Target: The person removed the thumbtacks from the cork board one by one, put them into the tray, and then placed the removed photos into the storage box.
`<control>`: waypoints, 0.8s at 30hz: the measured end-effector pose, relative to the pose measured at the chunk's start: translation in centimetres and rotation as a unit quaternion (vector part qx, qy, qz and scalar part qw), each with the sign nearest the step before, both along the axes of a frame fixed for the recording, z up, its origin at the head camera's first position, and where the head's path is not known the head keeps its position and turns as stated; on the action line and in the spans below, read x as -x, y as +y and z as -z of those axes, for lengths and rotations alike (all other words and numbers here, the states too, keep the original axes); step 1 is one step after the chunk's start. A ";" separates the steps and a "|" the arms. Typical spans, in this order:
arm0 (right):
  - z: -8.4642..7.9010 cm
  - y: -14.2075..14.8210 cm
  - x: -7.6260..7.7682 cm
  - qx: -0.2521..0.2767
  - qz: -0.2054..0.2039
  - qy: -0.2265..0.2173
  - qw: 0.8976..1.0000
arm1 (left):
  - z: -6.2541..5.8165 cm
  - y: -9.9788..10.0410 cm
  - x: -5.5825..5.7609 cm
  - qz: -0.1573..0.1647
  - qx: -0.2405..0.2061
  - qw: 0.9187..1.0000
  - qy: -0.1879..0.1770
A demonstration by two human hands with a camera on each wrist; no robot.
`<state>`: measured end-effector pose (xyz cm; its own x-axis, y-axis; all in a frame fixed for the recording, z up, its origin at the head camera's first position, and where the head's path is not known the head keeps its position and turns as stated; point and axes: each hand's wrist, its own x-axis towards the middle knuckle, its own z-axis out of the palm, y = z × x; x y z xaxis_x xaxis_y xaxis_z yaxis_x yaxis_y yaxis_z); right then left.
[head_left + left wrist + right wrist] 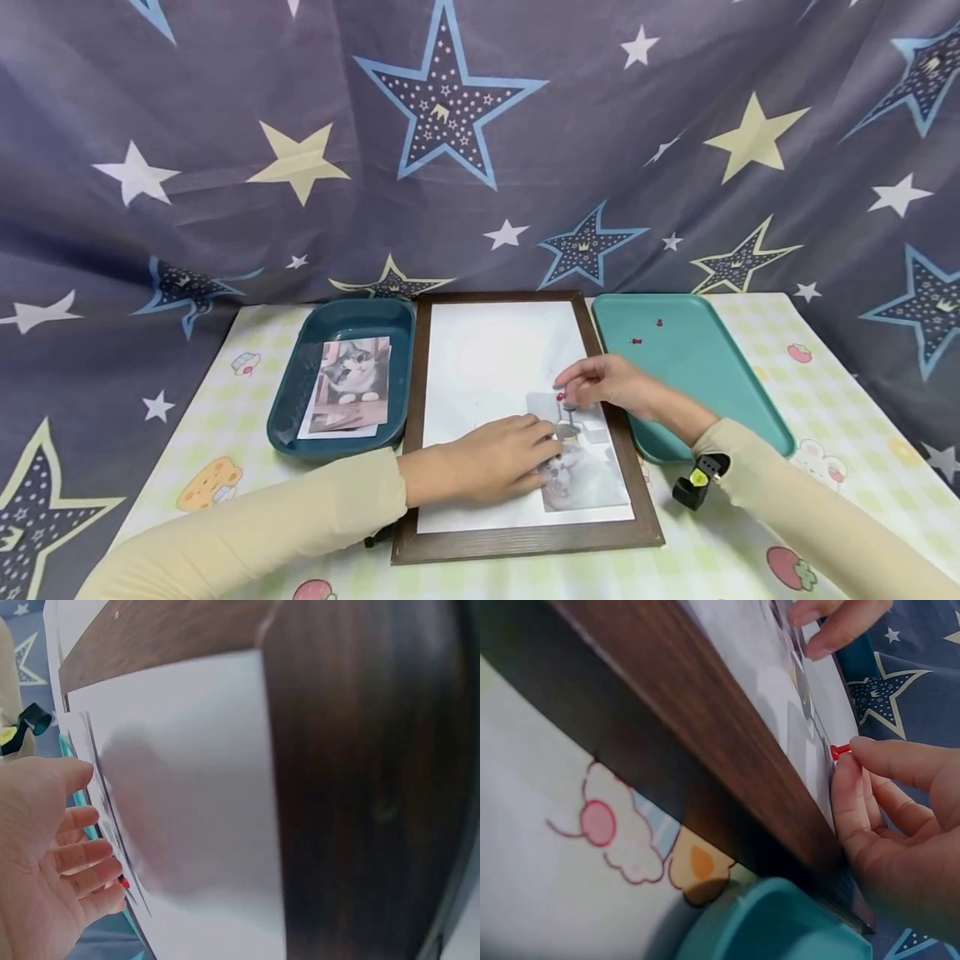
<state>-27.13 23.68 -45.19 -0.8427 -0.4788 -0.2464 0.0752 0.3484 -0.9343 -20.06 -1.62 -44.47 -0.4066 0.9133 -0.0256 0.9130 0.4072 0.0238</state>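
Note:
A cat photo (pixel 588 487) lies on the white board (pixel 498 350) inside a dark brown frame (pixel 525 546), near its lower right. My left hand (pixel 495 458) reaches over the board, its relaxed fingertips at the photo's left side. At the photo's top edge my right hand (pixel 611 385) pinches a red push pin (pixel 841 751) between thumb and forefinger. The pin stands against the photo in the right wrist view, its tip hidden. From the side, in the left wrist view, the left hand's fingers (pixel 86 855) are extended and slightly parted.
Left of the frame, a dark blue tray (pixel 288 400) holds several photos, a cat photo (pixel 360 375) on top. A teal tray (pixel 697 367) on the right bears two red push pins (pixel 637 341). A checked cloth (pixel 817 400) covers the table; a star-patterned curtain (pixel 525 133) hangs behind.

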 end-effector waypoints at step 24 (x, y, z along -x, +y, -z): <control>-0.6 -1.2 0.7 -0.097 -0.006 -0.009 0.995 | 0.1 1.0 0.9 0.023 0.015 1.000 0.003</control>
<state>-27.85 22.52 -44.55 -0.8320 -0.4299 -0.3508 0.0868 0.5235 -0.8476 -20.97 -0.66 -44.58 -0.3652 0.9295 -0.0509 0.9306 0.3660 0.0070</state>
